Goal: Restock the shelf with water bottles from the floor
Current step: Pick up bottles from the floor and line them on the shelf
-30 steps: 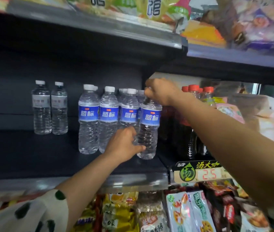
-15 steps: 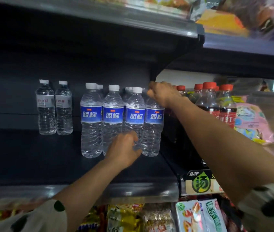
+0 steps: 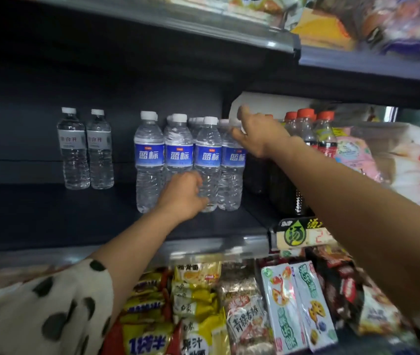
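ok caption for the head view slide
Both hands, left hand low and right hand at the cap, settle clear blue-labelled water bottles on the dark shelf.

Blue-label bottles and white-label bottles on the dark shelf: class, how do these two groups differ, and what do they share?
The blue-label bottles look bigger than the white-label bottles. The blue-label ones stand in a row several deep; the white-label ones are just a pair, apart to the left. Both hands, left and right, touch blue-label bottles; nothing touches the white-label pair. Shared: clear, upright, white caps.

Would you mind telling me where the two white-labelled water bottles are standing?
The two white-labelled bottles stand side by side at the back left of the dark shelf, apart from the blue-labelled bottles to their right.
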`<state>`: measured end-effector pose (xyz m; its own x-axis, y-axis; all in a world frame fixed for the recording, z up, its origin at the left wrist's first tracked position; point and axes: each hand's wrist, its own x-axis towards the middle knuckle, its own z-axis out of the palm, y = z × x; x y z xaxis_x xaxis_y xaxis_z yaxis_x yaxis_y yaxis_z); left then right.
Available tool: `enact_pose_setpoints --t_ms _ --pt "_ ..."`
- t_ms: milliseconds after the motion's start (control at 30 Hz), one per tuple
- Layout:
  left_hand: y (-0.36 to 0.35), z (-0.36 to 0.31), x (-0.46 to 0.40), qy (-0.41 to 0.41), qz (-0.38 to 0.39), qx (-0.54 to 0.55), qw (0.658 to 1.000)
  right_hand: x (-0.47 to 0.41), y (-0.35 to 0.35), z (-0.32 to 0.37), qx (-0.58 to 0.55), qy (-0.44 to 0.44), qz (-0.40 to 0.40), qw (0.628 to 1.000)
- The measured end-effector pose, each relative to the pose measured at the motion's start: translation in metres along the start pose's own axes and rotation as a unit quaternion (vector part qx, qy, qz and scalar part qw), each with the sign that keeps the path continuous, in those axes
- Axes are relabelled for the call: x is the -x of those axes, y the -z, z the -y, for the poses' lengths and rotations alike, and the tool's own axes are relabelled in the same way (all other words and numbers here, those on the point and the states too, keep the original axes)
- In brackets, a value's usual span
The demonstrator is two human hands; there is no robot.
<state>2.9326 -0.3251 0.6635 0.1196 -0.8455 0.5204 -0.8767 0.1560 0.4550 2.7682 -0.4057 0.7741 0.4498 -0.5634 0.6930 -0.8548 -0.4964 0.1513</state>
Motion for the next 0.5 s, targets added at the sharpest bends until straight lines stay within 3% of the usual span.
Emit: enact_pose_setpoints --t_ms 200,367,500 --pt "0.03 0.004 0.07 -0.06 -0.002 0.043 0.997 0.121 0.026 0.075 0.028 0.025 0.009 0.999" --pt "0.011 0.029 0.163 -0.106 0.093 0.018 0.99 0.245 0.003 0.14 0.014 0.022 0.079 0.997" --pt "-0.036 0.062 0.237 -0.117 0.226 -0.022 0.967 0.337 -0.036 0.173 -0.021 -0.021 0.189 0.981"
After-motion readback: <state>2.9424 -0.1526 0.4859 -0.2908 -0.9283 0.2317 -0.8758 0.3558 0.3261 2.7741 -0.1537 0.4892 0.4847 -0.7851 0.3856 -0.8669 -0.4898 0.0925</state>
